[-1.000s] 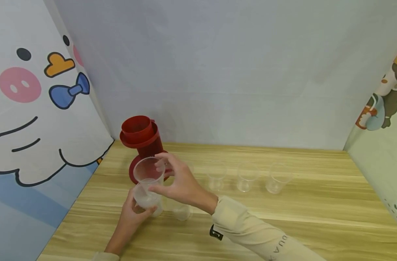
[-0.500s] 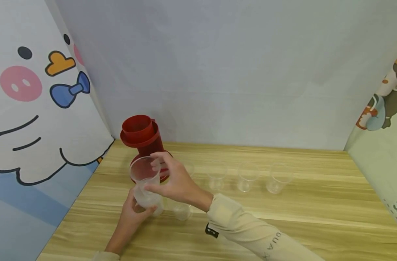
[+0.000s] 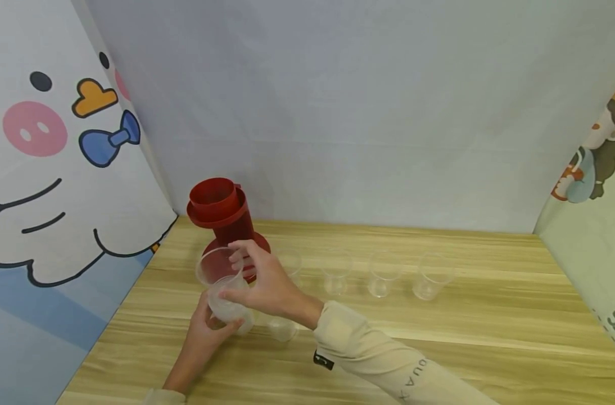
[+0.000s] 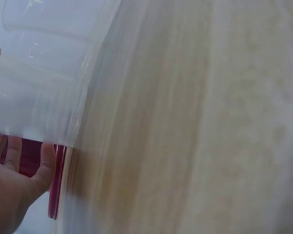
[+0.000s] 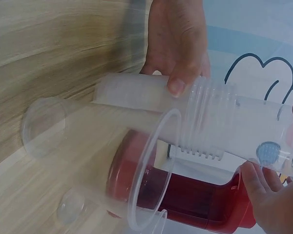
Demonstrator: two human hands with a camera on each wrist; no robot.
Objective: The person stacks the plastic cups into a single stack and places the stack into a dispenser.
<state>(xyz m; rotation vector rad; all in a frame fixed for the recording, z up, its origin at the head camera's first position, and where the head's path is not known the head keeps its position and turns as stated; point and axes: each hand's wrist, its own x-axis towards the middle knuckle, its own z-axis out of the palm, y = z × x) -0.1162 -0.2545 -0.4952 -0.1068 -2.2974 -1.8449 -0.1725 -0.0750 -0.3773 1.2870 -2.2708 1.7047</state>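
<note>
My left hand (image 3: 206, 334) grips a stack of nested clear plastic cups (image 5: 127, 92) above the left side of the table, thumb across the side in the right wrist view. My right hand (image 3: 269, 287) holds a clear plastic cup (image 3: 208, 270) at the top of that stack, thumb on the near side and fingers on the far side. This upper cup tilts to the left, and its base meets the stack's mouth; whether they are apart I cannot tell. One more clear cup (image 3: 283, 329) stands on the table just right of the stack.
A red plastic cup dispenser (image 3: 216, 208) with a round base stands behind the hands at the back left. Several clear cups stand in a row to its right, among them one cup (image 3: 383, 275) and the rightmost cup (image 3: 429, 278). Printed wall cloths enclose the wooden table (image 3: 439, 349).
My right hand has shifted a little to the left, and the upper cup's mouth has leaned left with it. The left hand and its stack have stayed nearly still.
</note>
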